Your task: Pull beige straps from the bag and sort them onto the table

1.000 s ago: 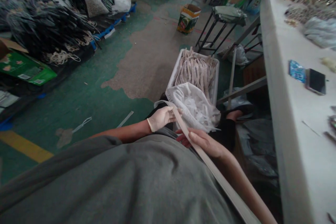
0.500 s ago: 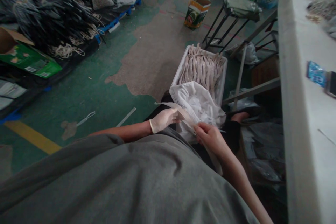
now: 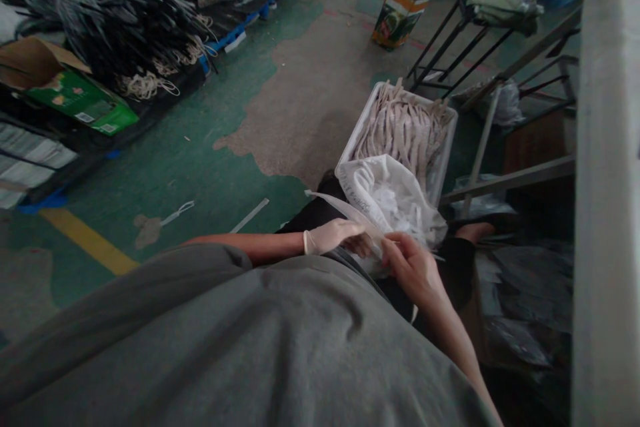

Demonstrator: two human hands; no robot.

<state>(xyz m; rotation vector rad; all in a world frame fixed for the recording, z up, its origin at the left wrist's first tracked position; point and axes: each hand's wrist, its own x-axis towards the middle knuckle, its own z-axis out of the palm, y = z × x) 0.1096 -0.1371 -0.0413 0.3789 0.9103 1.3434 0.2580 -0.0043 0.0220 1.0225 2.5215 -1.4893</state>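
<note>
A pale, translucent flat strip [image 3: 345,208] stretches across my lap, its free end pointing up and left. My right hand [image 3: 411,268] is bare and pinches the strip's right part between thumb and fingers. Just under the strip, my left hand [image 3: 331,236] wears a whitish glove with darker fingertips showing. Its fingers are curled against the thumb near the strip; what lies between them is hidden. Beyond both hands sits an open white sack [image 3: 367,180] with white pieces [image 3: 397,203] inside. It rests against a white crate [image 3: 451,140] of beige straps [image 3: 400,123].
At right are a white-covered table [image 3: 603,213], its metal brace [image 3: 520,177] and a stool [image 3: 435,57]. An orange-and-green carton [image 3: 400,17] stands ahead. Bundles of dark cords [image 3: 115,20] and a green box [image 3: 85,103] lie on pallets at left. Loose strips [image 3: 250,215] lie on the floor.
The view has shifted, so most things sit farther right and the tabletop items are out of frame. My left hand has dropped slightly against the strip; the right keeps its pinch.
</note>
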